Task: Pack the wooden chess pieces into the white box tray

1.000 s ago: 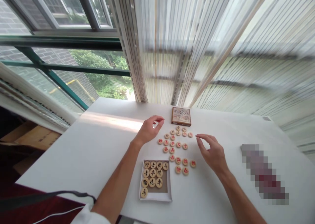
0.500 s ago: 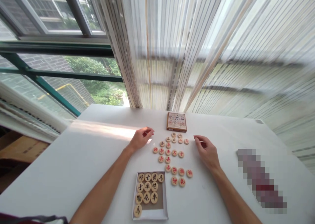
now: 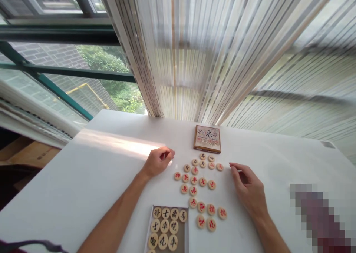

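Loose xiangqi pieces (image 3: 194,180), mostly with red characters and several with black ones, lie on the white table between my hands. My left hand (image 3: 158,161) rests left of them, its fingers curled in and pressed together, with nothing visible in them. On the other side, my right hand (image 3: 248,184) lies loosely bent, thumb and forefinger apart, holding nothing; its fingertips are near the red piece (image 3: 219,167) at the right, not touching it. In front of me stands a shallow box tray (image 3: 186,230) with black-character pieces (image 3: 164,226) in rows; its near end is cut off by the frame.
A flat Chinese chess box lid (image 3: 207,139) lies at the far side of the white table (image 3: 91,179). A pixelated object (image 3: 319,216) is at the right. Striped string curtains (image 3: 189,60) hang behind the table, beside a window with green bars (image 3: 83,73).
My view has tilted downward and shifted, so the tray sits lower and is partly cut off. Both hands keep nearly the same pose beside the pieces, which appear unmoved.
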{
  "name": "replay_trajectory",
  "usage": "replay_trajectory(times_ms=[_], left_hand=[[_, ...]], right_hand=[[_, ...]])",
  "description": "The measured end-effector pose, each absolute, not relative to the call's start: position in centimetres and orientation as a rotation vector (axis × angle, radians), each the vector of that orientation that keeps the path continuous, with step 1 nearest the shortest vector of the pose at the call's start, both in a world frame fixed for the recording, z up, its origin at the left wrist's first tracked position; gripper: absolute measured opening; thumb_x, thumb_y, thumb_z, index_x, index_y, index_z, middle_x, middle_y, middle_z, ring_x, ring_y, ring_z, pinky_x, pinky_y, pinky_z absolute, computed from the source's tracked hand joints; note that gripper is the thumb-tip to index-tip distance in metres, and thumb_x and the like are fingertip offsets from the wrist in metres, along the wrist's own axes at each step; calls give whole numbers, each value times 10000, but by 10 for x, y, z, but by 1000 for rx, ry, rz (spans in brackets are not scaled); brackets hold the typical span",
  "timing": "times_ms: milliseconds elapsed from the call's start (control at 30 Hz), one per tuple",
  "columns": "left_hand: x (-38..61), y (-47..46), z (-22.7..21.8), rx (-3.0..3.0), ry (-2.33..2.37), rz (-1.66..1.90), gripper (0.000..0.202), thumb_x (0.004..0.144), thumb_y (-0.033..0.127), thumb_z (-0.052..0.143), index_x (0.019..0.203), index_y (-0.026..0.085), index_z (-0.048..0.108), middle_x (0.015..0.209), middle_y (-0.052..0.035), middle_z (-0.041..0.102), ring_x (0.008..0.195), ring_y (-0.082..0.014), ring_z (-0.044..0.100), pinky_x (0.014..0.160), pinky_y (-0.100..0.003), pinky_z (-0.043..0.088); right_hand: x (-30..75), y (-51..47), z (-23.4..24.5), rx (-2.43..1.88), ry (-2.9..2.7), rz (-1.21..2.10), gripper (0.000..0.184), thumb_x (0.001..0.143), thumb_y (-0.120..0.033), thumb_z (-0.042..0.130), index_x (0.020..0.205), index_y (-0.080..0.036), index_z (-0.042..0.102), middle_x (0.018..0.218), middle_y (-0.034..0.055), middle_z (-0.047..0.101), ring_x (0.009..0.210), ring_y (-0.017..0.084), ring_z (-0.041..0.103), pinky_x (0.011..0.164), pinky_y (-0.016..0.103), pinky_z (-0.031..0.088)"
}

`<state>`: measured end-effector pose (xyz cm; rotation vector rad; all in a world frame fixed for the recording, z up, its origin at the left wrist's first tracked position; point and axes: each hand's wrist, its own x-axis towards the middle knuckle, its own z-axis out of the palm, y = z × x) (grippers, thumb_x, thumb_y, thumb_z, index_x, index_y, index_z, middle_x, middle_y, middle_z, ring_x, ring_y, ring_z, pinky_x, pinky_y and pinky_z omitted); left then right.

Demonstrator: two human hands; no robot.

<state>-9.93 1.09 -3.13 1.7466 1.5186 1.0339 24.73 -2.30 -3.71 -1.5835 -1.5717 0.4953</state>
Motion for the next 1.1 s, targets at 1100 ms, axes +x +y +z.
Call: replay_trajectory(times_ms=[1100], left_hand=[[-97, 15, -38, 1780, 1493, 1155, 338, 902, 477, 622, 792, 175, 727, 550, 16, 615, 504, -126, 523, 514, -228, 397]], right_hand=[[192, 29, -1, -1839, -1849, 545, 180, 808, -377, 708, 877, -222, 769, 860, 38, 772, 820, 208, 702, 742, 302, 495]])
